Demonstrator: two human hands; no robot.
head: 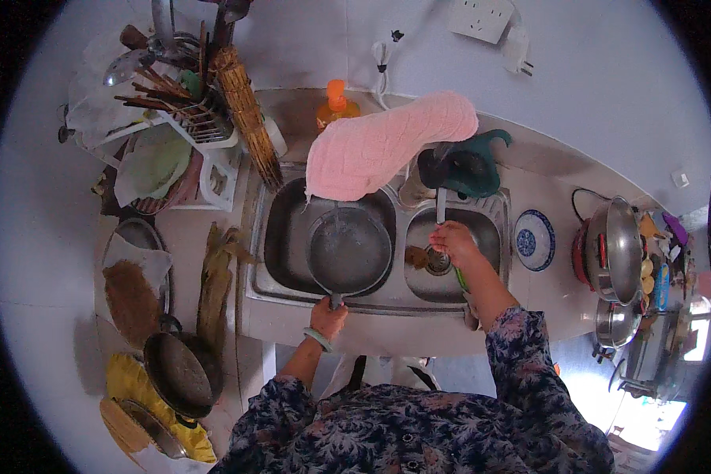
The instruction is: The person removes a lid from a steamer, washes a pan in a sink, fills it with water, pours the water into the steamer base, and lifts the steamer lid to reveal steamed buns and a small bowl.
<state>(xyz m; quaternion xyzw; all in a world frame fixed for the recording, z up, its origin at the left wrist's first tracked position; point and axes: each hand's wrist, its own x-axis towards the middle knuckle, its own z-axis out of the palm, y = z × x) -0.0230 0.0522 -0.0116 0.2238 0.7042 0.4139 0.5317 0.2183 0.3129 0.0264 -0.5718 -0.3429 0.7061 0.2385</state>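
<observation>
My left hand (329, 320) grips the short handle of a grey frying pan (349, 252), which is held level over the larger left sink basin (281, 237). A thin stream, apparently water, falls into the pan from beneath a pink towel (385, 148). Over the smaller right basin (486, 231), my right hand (453, 243) is closed around a flat pale handle (441, 204) that reaches toward dark items behind the sink. What it joins there is unclear. A brown scrubber (416, 258) lies by the drain (438, 260). Something green (462, 278) shows partly behind my right forearm.
Behind the sink stand an orange-capped bottle (336, 106) and a dark teal container (486, 166). A straw brush (246, 112) leans against a white dish rack (216, 178). A blue-patterned plate (534, 240) and steel pan (619, 249) are rightward; a dark pot (181, 373) is leftward.
</observation>
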